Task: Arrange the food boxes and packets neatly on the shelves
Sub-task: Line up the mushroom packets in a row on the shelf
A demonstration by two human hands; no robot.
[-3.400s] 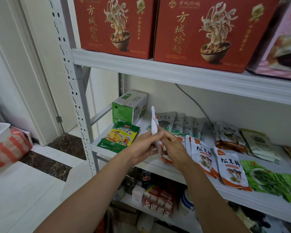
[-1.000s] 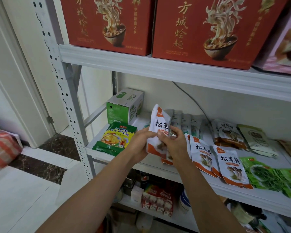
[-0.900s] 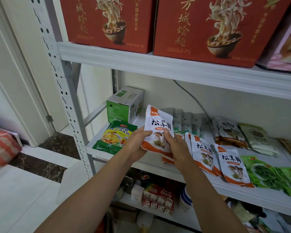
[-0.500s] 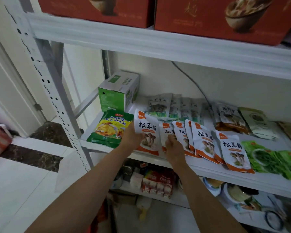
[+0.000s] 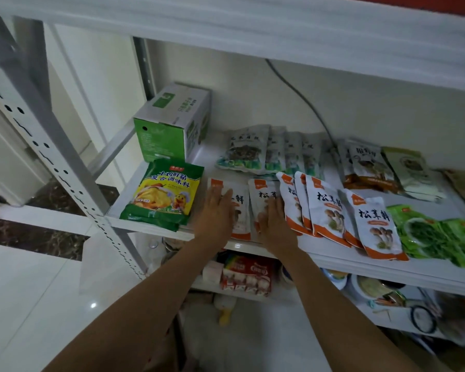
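A person stands at a white metal shelf (image 5: pixel 333 260), both hands flat and open, fingers spread, gripping nothing. The left hand (image 5: pixel 217 214) presses on a white-and-orange mushroom seasoning packet (image 5: pixel 240 210) lying at the shelf's front; the right hand (image 5: pixel 275 222) presses on a second matching packet (image 5: pixel 263 196) just beside it. More of these overlap in a slanted row (image 5: pixel 330 210) to the right. To do this well, I would judge, each packet should be slid square to the shelf edge and the slanted ones straightened to match. The packets read 松茸鲜. At left, a green-and-yellow chicken seasoning bag (image 5: pixel 167 194) reads 土鸡鲜精 复合调味料, in front of a green-and-white carton (image 5: pixel 169 130) whose print is too small to read.
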